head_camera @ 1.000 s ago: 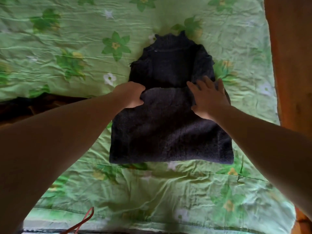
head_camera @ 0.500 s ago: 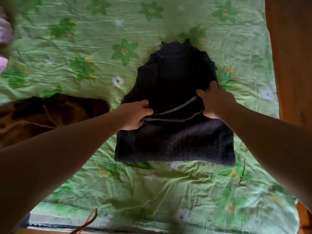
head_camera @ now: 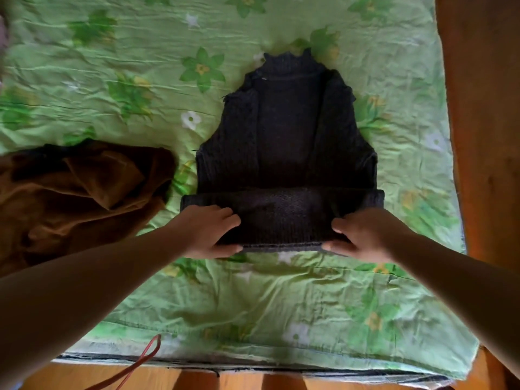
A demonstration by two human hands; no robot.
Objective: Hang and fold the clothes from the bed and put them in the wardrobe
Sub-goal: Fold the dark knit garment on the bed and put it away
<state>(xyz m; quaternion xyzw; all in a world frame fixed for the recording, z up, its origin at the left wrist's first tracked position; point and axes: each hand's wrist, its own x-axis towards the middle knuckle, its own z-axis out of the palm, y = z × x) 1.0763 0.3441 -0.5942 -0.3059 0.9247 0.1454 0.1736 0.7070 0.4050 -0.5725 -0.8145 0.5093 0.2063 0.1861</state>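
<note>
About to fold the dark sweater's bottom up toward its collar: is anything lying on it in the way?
Nothing visible does. The left hand and right hand grip the dark sweater at its near edge, and its upper half is bare. The brown garment lies apart, to the left.

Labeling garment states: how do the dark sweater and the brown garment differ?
The dark knit sweater lies flat, sleeves folded in; the brown garment lies crumpled. Left hand and right hand grip the sweater's near fold; nothing touches the brown garment. Both rest on the green floral sheet.
</note>
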